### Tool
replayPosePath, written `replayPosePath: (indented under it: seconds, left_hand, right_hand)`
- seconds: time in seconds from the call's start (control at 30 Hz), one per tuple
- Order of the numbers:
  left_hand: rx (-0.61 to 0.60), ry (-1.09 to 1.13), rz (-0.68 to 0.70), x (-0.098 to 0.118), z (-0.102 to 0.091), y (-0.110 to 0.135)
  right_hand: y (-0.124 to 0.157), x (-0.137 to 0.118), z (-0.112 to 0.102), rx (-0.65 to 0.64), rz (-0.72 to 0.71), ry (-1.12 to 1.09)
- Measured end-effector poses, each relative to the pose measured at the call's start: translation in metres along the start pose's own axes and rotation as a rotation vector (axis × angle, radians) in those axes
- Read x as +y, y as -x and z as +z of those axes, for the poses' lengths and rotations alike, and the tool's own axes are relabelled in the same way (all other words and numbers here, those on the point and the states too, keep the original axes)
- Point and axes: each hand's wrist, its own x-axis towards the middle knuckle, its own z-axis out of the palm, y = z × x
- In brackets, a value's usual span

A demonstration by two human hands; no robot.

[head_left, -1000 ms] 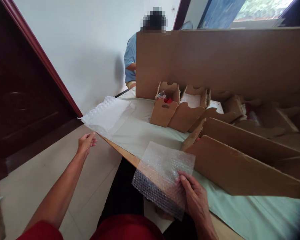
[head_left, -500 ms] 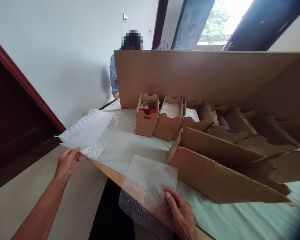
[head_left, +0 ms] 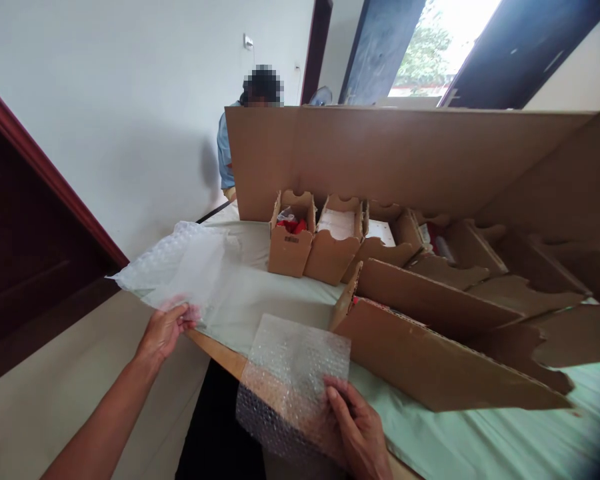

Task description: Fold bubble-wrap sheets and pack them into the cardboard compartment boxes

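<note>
At the table's edge, my right hand (head_left: 359,427) pinches a clear square sheet of bubble wrap (head_left: 293,380) between thumb and fingers; table and floor show through it. My left hand (head_left: 163,333) has its thumb on top of another bubble wrap sheet (head_left: 197,277), its fingers showing faintly through the plastic beneath. That sheet lifts partly off a pile of bubble wrap (head_left: 153,257) at the table's left corner. How many sheets the left hand grips is hard to see.
Beside my right hand stands a long cardboard bin (head_left: 445,353). Behind it runs a row of cardboard bins (head_left: 290,253), some with red or white items inside. A tall cardboard panel (head_left: 380,153) closes off the back. Beyond it sits a person in blue (head_left: 225,150). Pale green cloth (head_left: 240,267) covers the table.
My left hand has moved right, drawing a bubble wrap sheet along over the cloth. The right hand and its sheet have hardly moved.
</note>
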Motion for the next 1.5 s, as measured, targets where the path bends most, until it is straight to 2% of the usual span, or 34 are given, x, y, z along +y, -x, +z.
replayPosePath:
  seconds: [0.17, 0.43, 0.53, 0.67, 0.87, 1.03, 1.17, 1.3, 1.4, 1.5]
  left_hand:
    - [0.004, 0.011, -0.082, -0.013, 0.004, 0.022]
    - [0.007, -0.015, -0.122, -0.019, -0.011, 0.028]
    - [-0.018, -0.031, -0.102, -0.024, -0.01, 0.028]
    - [-0.022, -0.054, 0.008, -0.028, -0.006, 0.018]
    - [0.023, -0.083, 0.104, -0.015, -0.005, 0.0]
    - [0.019, -0.047, 0.084, -0.004, -0.011, 0.002]
    - [-0.011, -0.115, 0.078, -0.001, -0.006, 0.004]
    - [-0.042, -0.211, 0.211, 0.019, 0.01, -0.005]
    - [-0.071, -0.235, 0.283, 0.053, 0.02, -0.022]
    - [-0.068, -0.194, 0.318, 0.09, 0.022, -0.045]
  right_hand:
    - [0.001, -0.002, 0.001, -0.006, -0.003, 0.002]
    - [0.003, -0.001, 0.003, 0.017, -0.03, -0.008]
    - [0.003, -0.001, 0.004, 0.026, -0.045, -0.014]
    - [0.005, -0.004, 0.005, 0.035, -0.046, -0.014]
    - [0.005, 0.0, 0.004, 0.012, -0.047, -0.022]
    - [0.0, 0.009, 0.003, 0.009, -0.016, 0.006]
    - [-0.002, 0.009, 0.003, -0.001, -0.025, 0.026]
    - [-0.001, 0.007, 0.002, 0.028, -0.032, 0.05]
    - [-0.001, 0.005, 0.002, 0.033, -0.034, 0.073]
    - [-0.002, 0.003, 0.002, 0.04, -0.045, 0.102]
